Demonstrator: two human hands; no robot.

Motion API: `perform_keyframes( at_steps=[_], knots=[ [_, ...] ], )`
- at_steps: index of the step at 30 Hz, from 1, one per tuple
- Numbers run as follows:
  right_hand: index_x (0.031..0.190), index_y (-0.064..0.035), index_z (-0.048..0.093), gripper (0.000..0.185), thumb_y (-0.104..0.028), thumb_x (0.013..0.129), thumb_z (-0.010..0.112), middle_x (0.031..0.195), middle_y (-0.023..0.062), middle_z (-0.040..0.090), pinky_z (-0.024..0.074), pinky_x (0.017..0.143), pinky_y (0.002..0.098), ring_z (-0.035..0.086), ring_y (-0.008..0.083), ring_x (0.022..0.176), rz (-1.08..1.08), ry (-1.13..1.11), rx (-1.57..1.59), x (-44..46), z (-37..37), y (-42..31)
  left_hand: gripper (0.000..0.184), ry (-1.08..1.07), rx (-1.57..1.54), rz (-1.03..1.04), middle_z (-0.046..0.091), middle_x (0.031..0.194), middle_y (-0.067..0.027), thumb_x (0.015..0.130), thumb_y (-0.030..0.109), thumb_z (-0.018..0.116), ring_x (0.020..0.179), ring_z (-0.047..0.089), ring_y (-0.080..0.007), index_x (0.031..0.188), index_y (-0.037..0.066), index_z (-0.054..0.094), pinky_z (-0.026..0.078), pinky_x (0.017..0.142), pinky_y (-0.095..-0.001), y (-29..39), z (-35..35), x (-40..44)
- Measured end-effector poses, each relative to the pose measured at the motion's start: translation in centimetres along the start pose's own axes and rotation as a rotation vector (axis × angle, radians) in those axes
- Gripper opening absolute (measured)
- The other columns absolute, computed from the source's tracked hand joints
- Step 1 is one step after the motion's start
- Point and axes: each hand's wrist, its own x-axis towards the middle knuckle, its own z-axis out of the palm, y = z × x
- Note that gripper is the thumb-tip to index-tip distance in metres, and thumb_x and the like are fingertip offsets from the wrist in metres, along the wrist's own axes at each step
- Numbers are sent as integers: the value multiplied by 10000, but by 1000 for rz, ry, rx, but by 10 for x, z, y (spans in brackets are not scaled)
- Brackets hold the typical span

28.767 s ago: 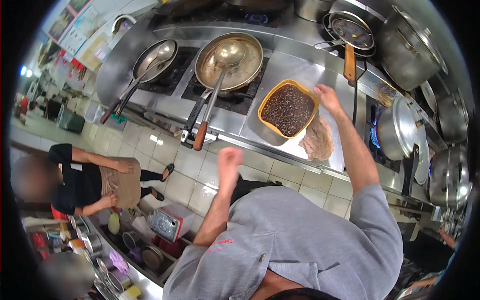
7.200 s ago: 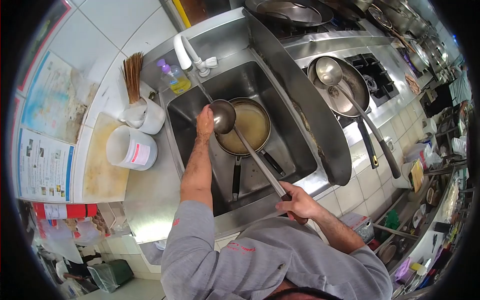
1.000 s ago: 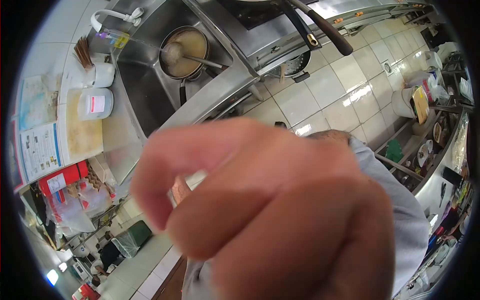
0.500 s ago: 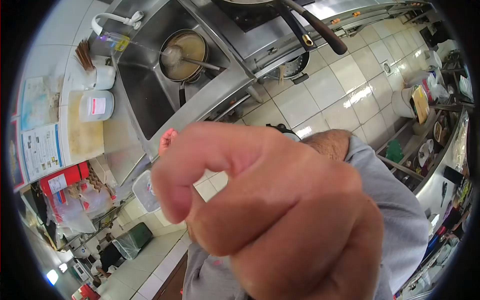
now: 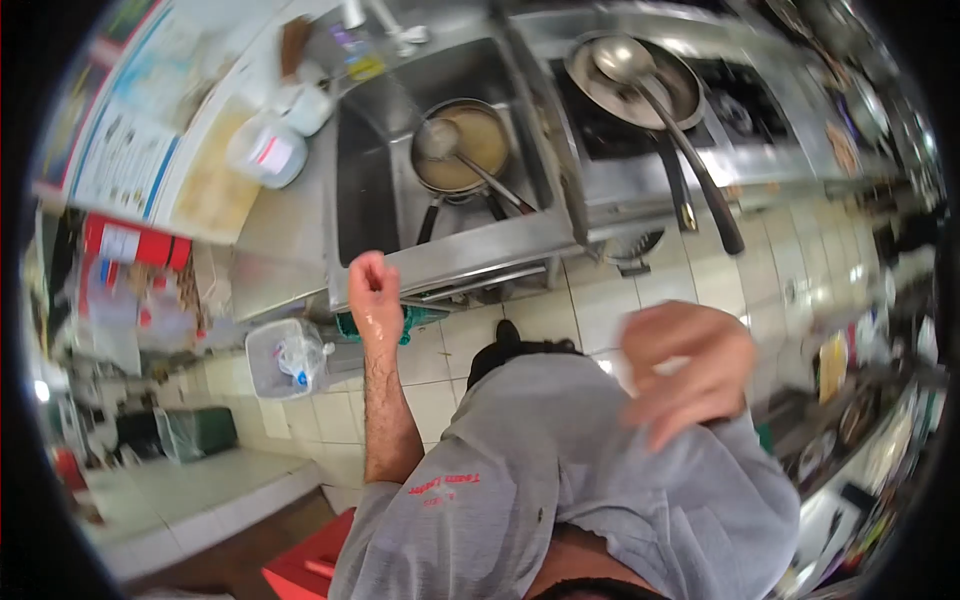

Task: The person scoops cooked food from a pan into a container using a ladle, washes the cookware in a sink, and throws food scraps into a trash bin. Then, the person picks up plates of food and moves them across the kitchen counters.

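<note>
Right hand point(image 5: 690, 362), ours: no longer filling the lens as it does half a second earlier; blurred, fingers loosely bent, a gap beside the thumb, nothing seen in it.

Left hand point(image 5: 374, 293): just off the front edge of the sink point(image 5: 365, 170), shiny as if wet at the wrist, fingers curled inward; how tightly, we cannot tell, and we see nothing held.

Consequence: both our hands are apart from the cookware, so the sink work, we judge, stands paused.

Shirt point(image 5: 480, 440), between our forearms: soft grey cloth, red lettering.

Bin point(image 5: 262, 362), below and outside the left hand: pale plastic, crumpled bag inside.

Pan point(image 5: 455, 187), beyond the left hand, in the steel sink: round, dark-handled, holding cloudy, tan liquid.

Ladle point(image 5: 439, 140), in that pan: rounded metal bowl, straight shaft leaning across the rim.

Tub point(image 5: 268, 152), beyond the left hand: whitish plastic, cylindrical, labelled.

Frying pan point(image 5: 590, 88), far beyond the right hand, on the stove: shallow metal; across it, a second ladle point(image 5: 622, 58), bright-bowled, dark-gripped.
</note>
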Motion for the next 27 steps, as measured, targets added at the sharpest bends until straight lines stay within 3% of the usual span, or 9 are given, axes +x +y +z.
perform_keyframes(
  at_steps=[4, 5, 6, 8, 9, 11, 13, 15, 27],
  knots=[
    [838, -76, 568, 280, -343, 781, 632, 627, -1, 448, 282, 461, 303, 381, 115, 517, -248, 582, -715, -11, -22, -62, 130, 182, -31, 186, 496, 863, -26, 781, -21, 586, 722, 450, -78, 903, 15, 562, 402, 679, -209, 73, -15, 14],
    [753, -88, 515, 287, -365, 815, 560, 618, -6, 388, 269, 487, 329, 337, 118, 498, -406, 638, -672, 0, -20, -76, 146, 227, -127, 224, 497, 874, -37, 775, -42, 574, 726, 456, -89, 910, 12, 561, 408, 673, -213, 89, -24, 16],
    [668, -99, 462, 341, -387, 850, 487, 608, -12, 327, 256, 513, 355, 293, 122, 480, -563, 694, -625, 9, -19, -89, 153, 278, -122, 387, 499, 876, -47, 769, -58, 565, 732, 461, -105, 905, 10, 560, 411, 659, -216, 111, -33, 18],
    [627, -110, 403, 378, -392, 872, 464, 591, -8, 301, 271, 566, 388, 323, 114, 505, -625, 497, -520, 14, -29, -119, 179, 353, -188, 742, 504, 889, -77, 757, -96, 543, 743, 472, -148, 903, 7, 555, 412, 607, -214, 153, -56, 21],
    [644, -112, 405, 362, -388, 873, 460, 607, -2, 307, 277, 574, 389, 328, 118, 521, -601, 420, -503, 20, -30, -132, 110, 437, -143, 887, 514, 885, -85, 799, -2, 536, 717, 461, -155, 903, 26, 557, 408, 596, -282, 183, -60, 19],
    [679, -117, 410, 332, -380, 875, 454, 640, 9, 319, 288, 591, 393, 337, 127, 553, -520, 305, -502, 39, -26, -145, 107, 355, -349, 1136, 525, 872, -84, 824, 105, 509, 676, 440, -146, 894, 40, 557, 378, 586, -348, 214, -88, 14],
    [714, -121, 415, 302, -373, 877, 448, 672, 21, 332, 299, 607, 396, 347, 135, 585, -456, 233, -510, 55, -21, -148, 141, 432, -565, 1356, 526, 782, -44, 846, 177, 469, 652, 417, -130, 871, 66, 550, 343, 586, -363, 252, -86, 13],
    [748, -125, 420, 274, -365, 879, 442, 705, 32, 344, 310, 623, 399, 357, 143, 618, -415, 184, -529, 68, -17, -145, 78, 410, -577, 1376, 508, 697, 5, 815, 157, 513, 617, 424, -124, 847, 92, 541, 349, 576, -357, 266, -101, 3],
    [956, -151, 449, 186, -319, 892, 405, 901, 102, 418, 375, 719, 419, 415, 192, 811, -263, 72, -551, 97, -3, -139, 112, 248, -579, 1392, 502, 718, 7, 810, 216, 532, 697, 439, -121, 849, 112, 552, 343, 684, -335, 278, -108, -6]
  ],
)
